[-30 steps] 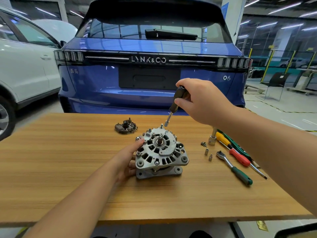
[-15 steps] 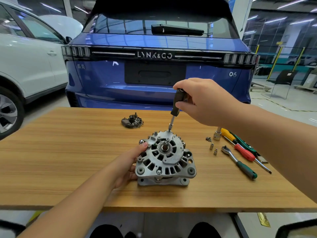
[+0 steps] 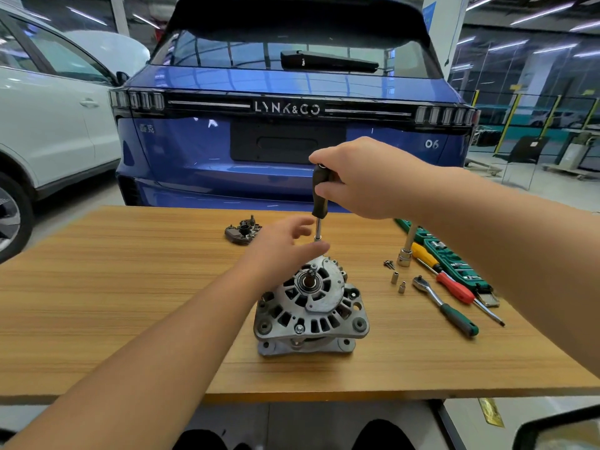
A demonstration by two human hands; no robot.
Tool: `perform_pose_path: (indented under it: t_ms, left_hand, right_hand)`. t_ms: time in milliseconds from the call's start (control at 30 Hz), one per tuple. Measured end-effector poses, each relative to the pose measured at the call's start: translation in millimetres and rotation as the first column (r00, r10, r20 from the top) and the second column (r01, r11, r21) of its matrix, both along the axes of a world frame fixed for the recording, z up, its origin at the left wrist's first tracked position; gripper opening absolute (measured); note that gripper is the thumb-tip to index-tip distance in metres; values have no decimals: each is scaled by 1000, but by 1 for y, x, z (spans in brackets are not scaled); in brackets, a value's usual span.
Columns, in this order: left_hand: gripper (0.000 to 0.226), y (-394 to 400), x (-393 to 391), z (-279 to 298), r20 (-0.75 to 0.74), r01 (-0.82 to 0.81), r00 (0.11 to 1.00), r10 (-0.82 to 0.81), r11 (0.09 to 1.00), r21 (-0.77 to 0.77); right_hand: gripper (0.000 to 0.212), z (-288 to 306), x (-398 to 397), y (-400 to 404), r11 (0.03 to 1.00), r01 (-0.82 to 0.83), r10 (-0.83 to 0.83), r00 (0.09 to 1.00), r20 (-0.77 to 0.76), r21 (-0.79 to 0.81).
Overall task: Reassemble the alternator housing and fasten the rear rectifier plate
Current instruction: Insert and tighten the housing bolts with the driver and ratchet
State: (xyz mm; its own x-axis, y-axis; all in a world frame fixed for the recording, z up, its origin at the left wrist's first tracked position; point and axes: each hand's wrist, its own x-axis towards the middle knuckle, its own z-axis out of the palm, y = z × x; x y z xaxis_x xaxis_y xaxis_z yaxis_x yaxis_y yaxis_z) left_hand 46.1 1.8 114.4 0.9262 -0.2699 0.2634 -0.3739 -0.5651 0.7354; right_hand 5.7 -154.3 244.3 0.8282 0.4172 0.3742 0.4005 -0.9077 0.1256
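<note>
The silver alternator (image 3: pixel 311 306) stands on the wooden table (image 3: pixel 130 287), its vented end housing and shaft facing up. My right hand (image 3: pixel 367 180) grips the black handle of a nut driver (image 3: pixel 319 193) held upright over the housing's far edge. My left hand (image 3: pixel 282 251) hovers above the housing with relaxed fingers on either side of the driver's metal shaft; I cannot see a firm pinch. It hides the driver's tip and the fastener under it. The dark rectifier plate (image 3: pixel 243 231) lies apart on the table behind the alternator.
Right of the alternator lie a green-handled ratchet (image 3: pixel 444 306), a red-handled screwdriver (image 3: pixel 454 287), a yellow-handled one (image 3: pixel 425 258), a socket on an extension (image 3: pixel 406 251), two small sockets (image 3: pixel 394 277), a screw (image 3: pixel 388 263) and a green tool case (image 3: pixel 448 254). A blue car (image 3: pixel 292 141) stands behind the table.
My left hand has left the alternator's side and risen to the driver's shaft. My right hand has tilted the driver more upright over the housing's far edge.
</note>
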Motion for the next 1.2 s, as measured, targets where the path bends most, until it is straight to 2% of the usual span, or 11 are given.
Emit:
perform_pose_path:
  t_ms: [100, 200, 367, 500, 567, 667, 700, 800, 933, 1000, 1200]
  left_hand:
    - [32, -25, 8, 4, 29, -18, 999, 18, 1000, 16]
    - [43, -25, 14, 0, 39, -17, 999, 18, 1000, -26]
    - [34, -22, 16, -4, 56, -17, 998, 15, 999, 41]
    - [34, -23, 14, -4, 39, -7, 999, 5, 998, 61]
    - [33, -23, 13, -4, 34, 1, 999, -3, 999, 53]
    - [33, -24, 12, -4, 39, -6, 999, 4, 998, 61]
    - [33, -24, 11, -4, 41, -12, 999, 9, 997, 71]
    - [34, -25, 10, -3, 42, -30, 999, 26, 995, 98]
    - [35, -26, 10, -2, 55, -55, 997, 48, 990, 130]
    - [35, -27, 11, -2, 64, -67, 996, 59, 987, 145]
    - [30, -27, 12, -2, 70, -66, 996, 57, 988, 141]
  right_hand:
    - [29, 0, 0, -7, 999, 23, -22, 1000, -3, 23]
    - [29, -3, -1, -13, 1000, 22, -22, 1000, -6, 18]
    - [37, 20, -11, -14, 992, -96, 95, 995, -18, -79]
    - [29, 34, -11, -5, 946, -84, 93, 996, 11, -313]
    - [28, 32, -10, -5, 935, -69, 77, 997, 8, -347]
    - [12, 29, -7, -8, 939, -62, 74, 997, 22, -338]
    - [14, 29, -7, -9, 943, -52, 68, 997, 39, -328]
    - [43, 27, -2, -7, 973, 32, -21, 998, 52, -230]
    - [63, 13, 5, 3, 977, 213, -212, 976, 49, -16]
    - [65, 8, 4, 4, 968, 248, -249, 968, 26, 31]
    - [30, 24, -10, -2, 982, -27, 11, 996, -87, -187]
